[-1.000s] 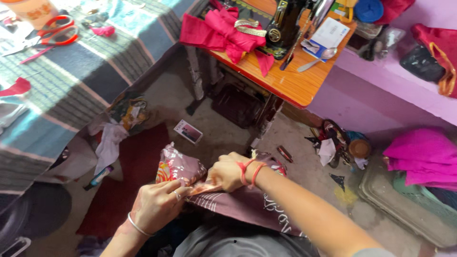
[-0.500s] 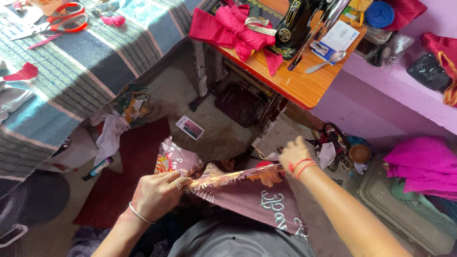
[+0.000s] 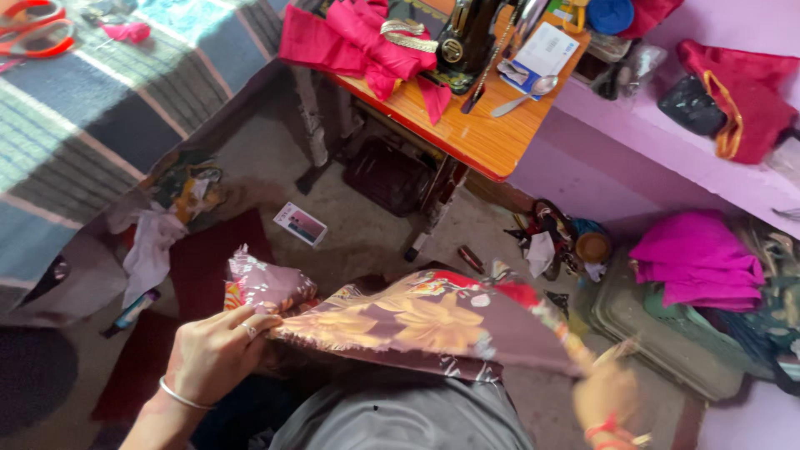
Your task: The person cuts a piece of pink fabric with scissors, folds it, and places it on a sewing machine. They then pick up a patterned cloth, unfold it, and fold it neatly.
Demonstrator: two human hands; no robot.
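L hand: grip closed, near-left edge of the floral cloth pinched betw. thumb and fingers; thin bangle worn at the wrist. R hand: blurred, low right; grip appears closed on the cloth's right end, red thread band seen at the wrist.

Cloth: brown w/ large yellow-orange flowers and red patches, held stretched betw. both hands above the lap, near centre of view. Bunched pinkish portion stuck up just above the L hand. Grey garment visible below the cloth.

Outward, floor: small printed card lying flat, far of the cloth. White rag and crumpled patterned scraps at left, near the bed's edge. Dark red mat under the L side. Clutter of small items right of the surface's leg.

Far centre: orange wooden surface carrying a black sewing machine, pink-red fabric heaped at its left, a spoon and white paper pack at its right.

Far left: bed w/ striped blue-grey cover; orange-handled scissors lying on it.

Right: lilac shelf w/ red bag; magenta cloth folded below it, on a greenish case.
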